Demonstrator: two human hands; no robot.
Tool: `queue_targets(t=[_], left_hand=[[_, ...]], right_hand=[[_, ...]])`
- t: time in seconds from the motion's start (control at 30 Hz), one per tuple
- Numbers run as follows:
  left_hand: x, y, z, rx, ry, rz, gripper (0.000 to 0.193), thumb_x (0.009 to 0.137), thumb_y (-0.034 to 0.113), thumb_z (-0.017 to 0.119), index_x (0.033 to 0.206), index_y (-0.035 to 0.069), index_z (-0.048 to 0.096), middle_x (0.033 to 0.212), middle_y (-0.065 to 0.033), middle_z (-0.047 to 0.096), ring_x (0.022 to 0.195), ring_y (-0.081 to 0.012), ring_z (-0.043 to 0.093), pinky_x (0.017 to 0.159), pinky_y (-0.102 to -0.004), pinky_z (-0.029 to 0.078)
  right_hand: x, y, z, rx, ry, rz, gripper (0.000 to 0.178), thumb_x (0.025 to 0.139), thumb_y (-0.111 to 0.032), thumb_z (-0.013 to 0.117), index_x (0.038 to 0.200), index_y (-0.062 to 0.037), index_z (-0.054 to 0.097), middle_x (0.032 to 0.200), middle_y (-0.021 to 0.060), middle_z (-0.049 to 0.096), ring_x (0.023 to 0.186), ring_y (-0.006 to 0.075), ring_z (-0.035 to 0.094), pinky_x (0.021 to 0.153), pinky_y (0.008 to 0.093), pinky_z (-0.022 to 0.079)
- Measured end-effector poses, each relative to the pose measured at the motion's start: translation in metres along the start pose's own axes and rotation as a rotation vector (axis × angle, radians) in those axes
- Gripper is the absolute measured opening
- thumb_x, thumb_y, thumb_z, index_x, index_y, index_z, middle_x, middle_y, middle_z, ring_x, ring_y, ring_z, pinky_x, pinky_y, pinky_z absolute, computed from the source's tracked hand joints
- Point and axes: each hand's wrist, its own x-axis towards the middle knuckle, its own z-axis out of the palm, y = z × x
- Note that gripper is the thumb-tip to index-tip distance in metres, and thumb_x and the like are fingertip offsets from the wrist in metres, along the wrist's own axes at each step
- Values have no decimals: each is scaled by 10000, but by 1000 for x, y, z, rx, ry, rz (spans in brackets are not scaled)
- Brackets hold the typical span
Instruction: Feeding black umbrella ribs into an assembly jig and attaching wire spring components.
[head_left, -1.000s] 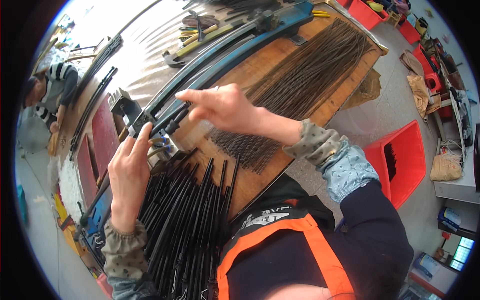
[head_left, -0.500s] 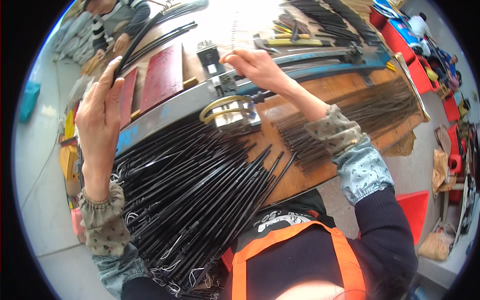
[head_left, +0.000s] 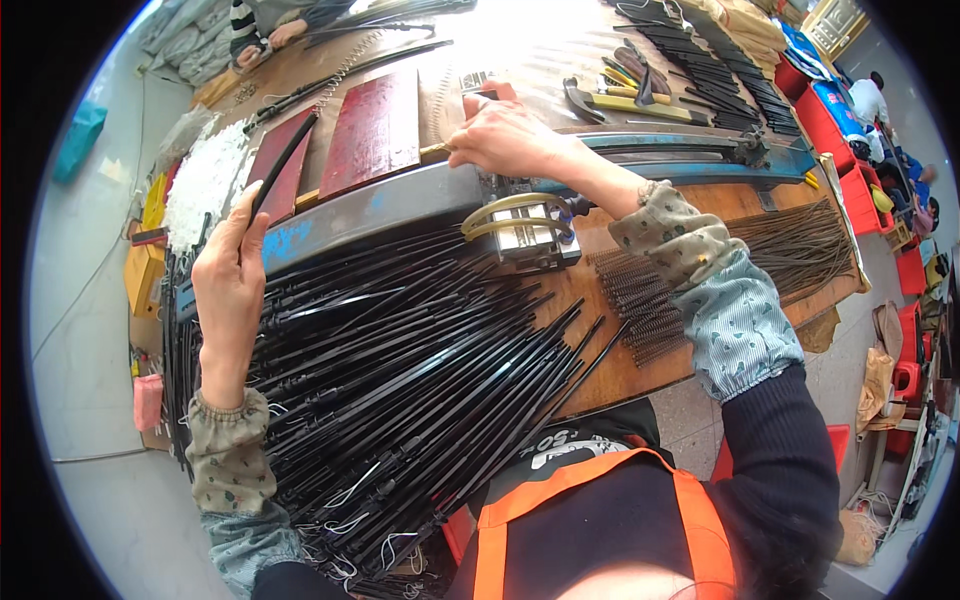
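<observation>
My left hand is closed round a thin black tube, which slants up and away to the right. A coiled spring runs on from the tube's far end. Over the steel rail, my right hand is closed in a pinch. Another thin coil spring rises beside its fingertips and seems to be held there; the exact grip is partly hidden. Just below the right hand sits a metal clamp block with yellowish hoses. A large heap of black rods fans out between my forearms.
Red boards lie beyond the rail. Hammers and pliers rest at the back right. Thin springs cover the board under my right forearm. White pieces are piled at left. A co-worker's hands are at the far left.
The view has shifted, so the bench sits lower and further right. My left hand has tipped the black tube, and a spring now shows beyond its end. My right hand stays pinched near the clamp.
</observation>
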Motion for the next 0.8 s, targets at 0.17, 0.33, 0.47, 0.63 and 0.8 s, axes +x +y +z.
queue_targets(t=[0.17,0.33,0.47,0.63,0.8], left_hand=[[5,-15,8,49,-29,32,341,965,112,618,1305,135,634,1032,-196,701,837,-278,702,741,-353,533],[12,-14,48,303,-234,79,374,958,260,610,1327,324,606,827,-80,664,677,-287,660,587,-391,511],[46,31,135,140,-271,312,394,936,160,565,1302,307,585,838,-53,677,656,-278,677,528,-407,535],[65,49,182,18,-215,351,242,986,338,552,979,101,599,736,-130,664,640,-360,659,533,-449,519],[55,50,186,-104,-263,221,272,967,315,580,946,44,594,825,-157,668,769,-371,660,652,-460,527]], right_hand=[[-55,40,18,-173,389,92,79,885,-165,668,945,-197,709,784,-53,721,873,151,634,1019,401,259],[-193,126,-16,-386,374,320,143,891,-97,643,999,-168,702,863,-77,726,1014,141,600,1046,400,253],[-250,163,-31,-469,264,427,114,927,-204,569,952,-161,672,942,24,705,996,211,631,1062,481,267],[-271,177,-29,-461,311,424,85,922,-189,612,943,-125,664,941,49,698,943,241,649,959,431,442],[-278,186,-9,-313,367,444,108,959,-164,609,981,-62,637,913,57,650,926,240,600,966,403,395]])
